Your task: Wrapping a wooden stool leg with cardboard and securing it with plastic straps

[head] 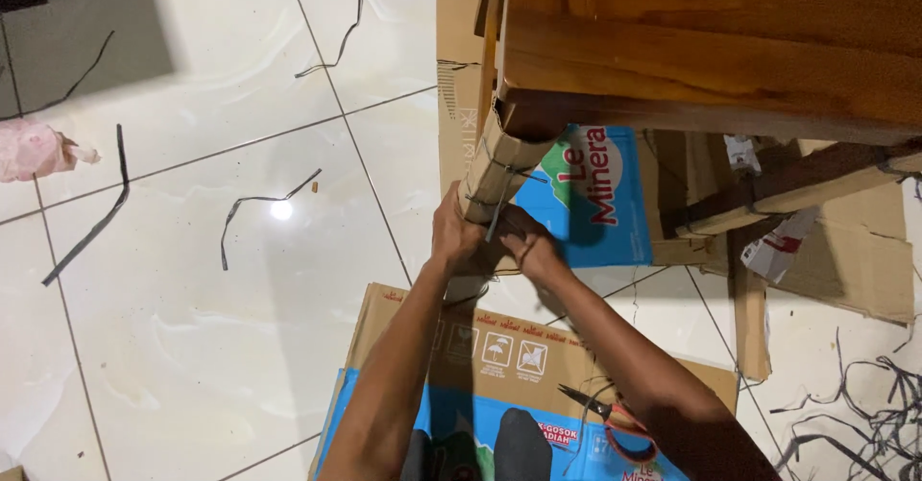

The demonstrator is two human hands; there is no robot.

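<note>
A wooden furniture leg wrapped in brown cardboard point(497, 166) slants down from a large brown wooden piece point(711, 44) at the top right. Thin dark strapping point(493, 220) runs around the cardboard wrap. My left hand point(453, 234) presses against the wrap's lower left side. My right hand point(528, 246) is closed on the strap's end at the wrap's lower right. Both forearms reach up from the bottom of the view.
A flattened blue and brown carton point(480, 366) lies under my arms, with orange-handled scissors point(610, 414) on it. Another blue carton point(600, 203) lies behind the leg. Loose dark strap pieces point(91, 236) litter the white tiles. Strap tangle point(874, 414) at bottom right. Crumpled pink paper point(34, 148) at left.
</note>
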